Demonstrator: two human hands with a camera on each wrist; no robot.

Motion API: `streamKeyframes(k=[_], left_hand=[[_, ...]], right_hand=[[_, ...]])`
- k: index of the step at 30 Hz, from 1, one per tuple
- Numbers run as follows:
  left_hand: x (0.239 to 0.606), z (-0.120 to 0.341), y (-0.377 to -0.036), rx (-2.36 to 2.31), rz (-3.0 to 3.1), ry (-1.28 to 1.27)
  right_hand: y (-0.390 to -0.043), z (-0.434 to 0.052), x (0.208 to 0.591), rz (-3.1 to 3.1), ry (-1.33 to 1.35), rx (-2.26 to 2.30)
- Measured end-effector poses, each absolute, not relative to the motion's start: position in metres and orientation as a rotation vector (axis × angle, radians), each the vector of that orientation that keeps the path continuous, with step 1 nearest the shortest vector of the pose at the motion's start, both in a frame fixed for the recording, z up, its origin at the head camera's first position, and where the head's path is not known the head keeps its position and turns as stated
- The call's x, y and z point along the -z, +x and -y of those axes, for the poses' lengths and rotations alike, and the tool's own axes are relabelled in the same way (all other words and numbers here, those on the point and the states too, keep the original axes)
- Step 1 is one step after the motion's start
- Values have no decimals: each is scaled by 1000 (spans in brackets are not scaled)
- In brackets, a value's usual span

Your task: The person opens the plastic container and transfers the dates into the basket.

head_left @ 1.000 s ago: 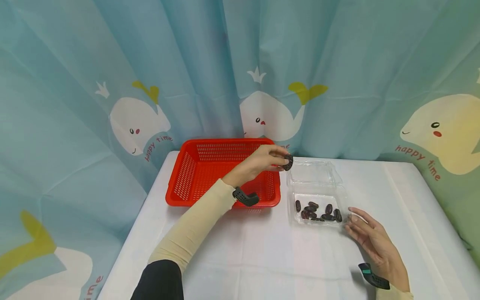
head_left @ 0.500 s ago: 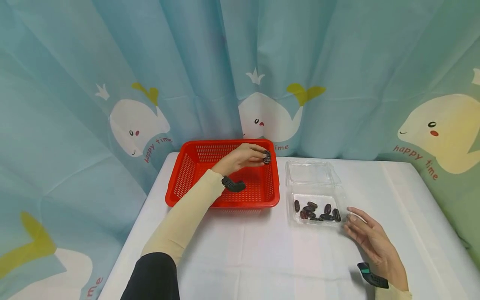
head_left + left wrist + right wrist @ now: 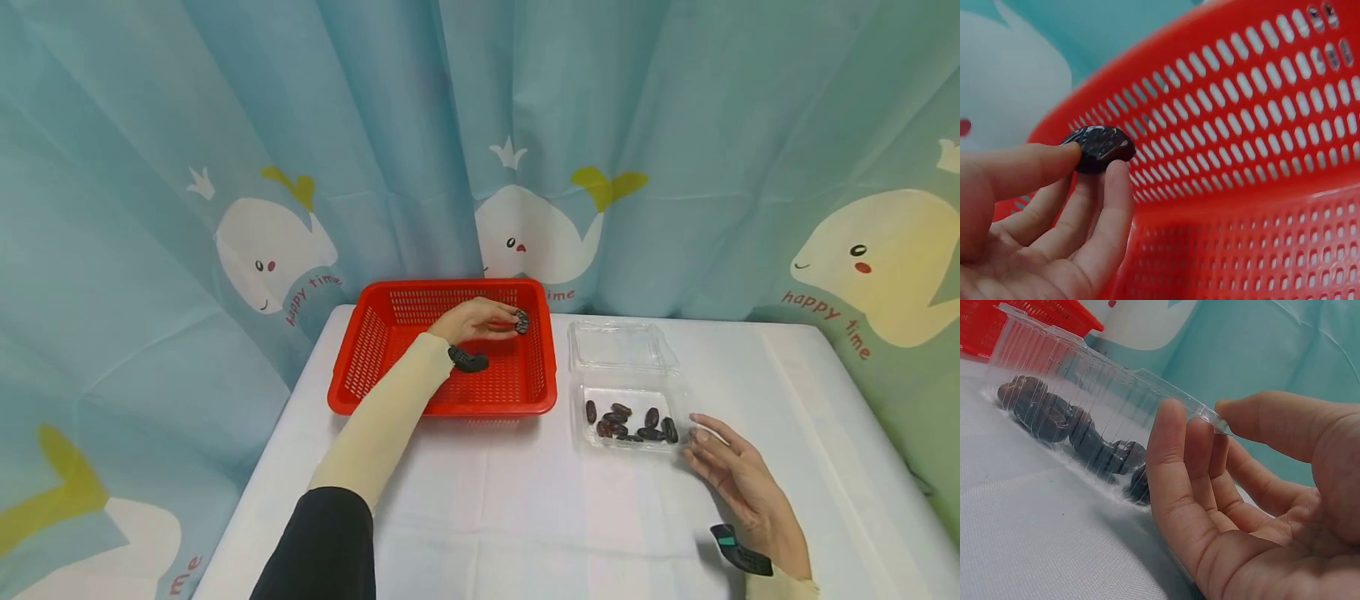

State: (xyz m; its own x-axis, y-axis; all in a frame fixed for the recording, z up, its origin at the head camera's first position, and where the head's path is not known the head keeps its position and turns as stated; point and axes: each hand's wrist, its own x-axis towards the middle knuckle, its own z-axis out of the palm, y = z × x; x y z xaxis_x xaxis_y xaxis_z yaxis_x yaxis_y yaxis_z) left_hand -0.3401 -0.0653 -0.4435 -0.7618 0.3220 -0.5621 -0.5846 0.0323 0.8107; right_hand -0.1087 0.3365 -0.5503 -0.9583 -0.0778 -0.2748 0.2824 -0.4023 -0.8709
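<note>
A light blue curtain (image 3: 675, 108) printed with white whales and red lettering fills the background. In front of it stands a desk (image 3: 540, 525) covered with a white cloth. A bright red, rectangular plastic basket (image 3: 480, 409) with slotted walls sits on it, near the curtain. A cream sleeve (image 3: 390, 417), black above the elbow, reaches along the person's left arm over the basket's front rim. To the right of the basket, just beside it, lies a clear plastic hinged container (image 3: 633, 395), its lid folded back toward the curtain.

The left hand (image 3: 480, 320) is over the basket, toward its right side, thumb and fingers clamped on one piece of fruit. The right hand (image 3: 742, 479) is at the container's near right corner, thumb and fingers pinching its rim. A black band (image 3: 469, 361) circles the left wrist.

Several dark, oval, wrinkled date-like fruits (image 3: 1047, 419) are gathered mostly in the near half of the container. The single glossy, dark date-like fruit (image 3: 1100, 148) is between the left fingertips, above the basket's floor.
</note>
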Motion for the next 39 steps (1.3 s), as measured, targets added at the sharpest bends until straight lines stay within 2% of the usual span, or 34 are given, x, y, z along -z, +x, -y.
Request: streamKeyframes(k=[7, 19, 39], left_hand=[[458, 66, -346, -1791, -1710, -369], [475, 65, -346, -1793, -1831, -394], [492, 53, -340, -1652, -2156, -274]], right_hand=[[-109, -336, 550, -1581, 269, 2437], [-109, -334, 550, -1587, 304, 2445], [-108, -335, 551, -1574, 233, 2461]])
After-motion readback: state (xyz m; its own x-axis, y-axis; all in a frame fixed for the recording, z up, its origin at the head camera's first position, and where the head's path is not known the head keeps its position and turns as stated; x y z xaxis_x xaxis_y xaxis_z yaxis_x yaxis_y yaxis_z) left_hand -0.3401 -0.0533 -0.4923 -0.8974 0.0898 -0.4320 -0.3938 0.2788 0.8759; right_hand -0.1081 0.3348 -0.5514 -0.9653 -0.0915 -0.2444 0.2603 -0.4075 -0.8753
